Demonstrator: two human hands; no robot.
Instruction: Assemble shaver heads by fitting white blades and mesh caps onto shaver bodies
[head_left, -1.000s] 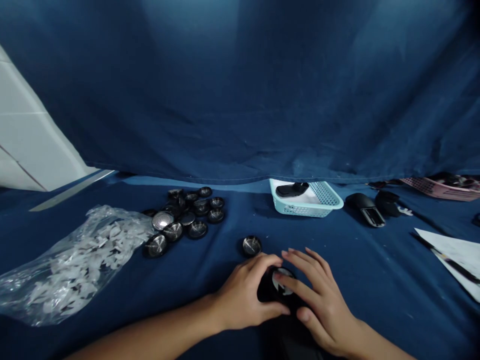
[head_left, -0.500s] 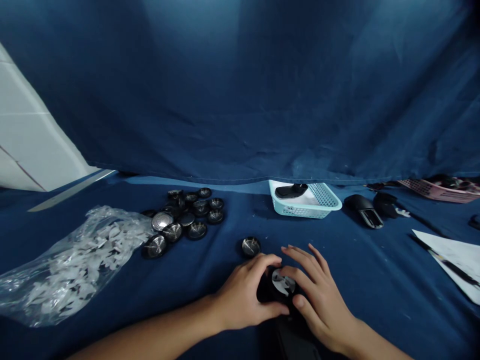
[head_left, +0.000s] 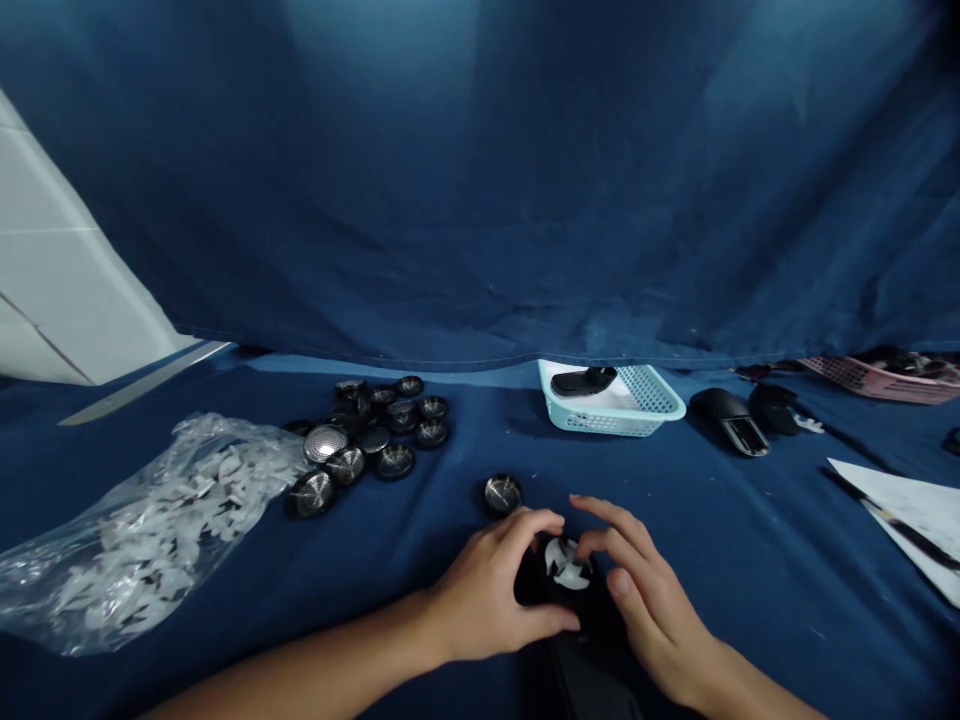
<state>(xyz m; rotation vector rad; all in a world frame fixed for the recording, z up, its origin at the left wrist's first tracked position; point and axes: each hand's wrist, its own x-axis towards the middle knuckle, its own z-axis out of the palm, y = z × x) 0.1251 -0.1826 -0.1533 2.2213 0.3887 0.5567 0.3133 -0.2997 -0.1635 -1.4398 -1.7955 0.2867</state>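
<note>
My left hand [head_left: 495,580] curls its thumb and fingers around the round end of a black plastic housing [head_left: 596,680], whose long part runs down toward me. A white bladed piece [head_left: 568,565], like a small fan wheel, lies in that round end. My right hand [head_left: 649,605] hovers at the right side of the white piece, fingers bent and apart, with nothing visible in it. Just beyond my left fingers sits a black round cap [head_left: 502,493] with a shiny inside. The lower part of the housing is dark and partly out of view.
Several similar black caps [head_left: 394,461] are piled at left, beside a clear bag [head_left: 157,540] of white pieces. A light-blue basket [head_left: 611,420] holds a black part. Black housings [head_left: 727,420], a pink basket [head_left: 877,382] and white paper [head_left: 915,510] with a pen-like tool lie right. A blue curtain [head_left: 480,200] hangs behind.
My right hand has drawn back slightly to the right, its fingers lifting off the white bladed piece and uncovering more of it. My left hand stays in its place around the housing.
</note>
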